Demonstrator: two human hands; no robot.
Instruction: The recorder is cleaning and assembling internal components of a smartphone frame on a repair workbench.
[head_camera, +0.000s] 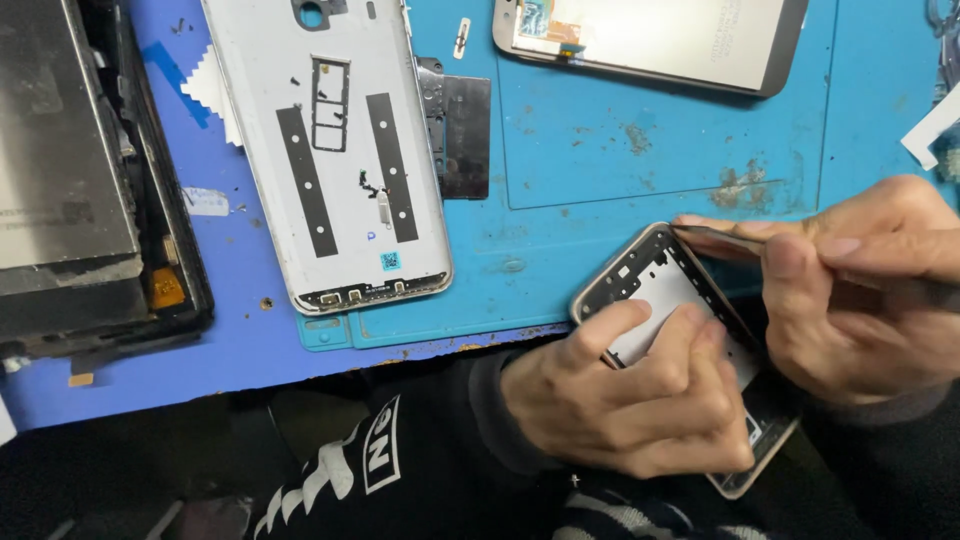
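My left hand (635, 395) grips an opened phone frame (650, 275) with a pale inner plate and a gold rim, tilted over the near edge of the blue mat. My right hand (865, 290) pinches thin metal tweezers (715, 236), whose tip touches the frame's upper right edge. Much of the frame is hidden under my left fingers.
A white phone back cover (335, 140) lies inside-up on the blue work mat (600, 150), a dark metal shield plate (462, 130) beside it. A phone screen (650, 40) lies at the top. A dismantled dark tablet (80, 180) fills the left side.
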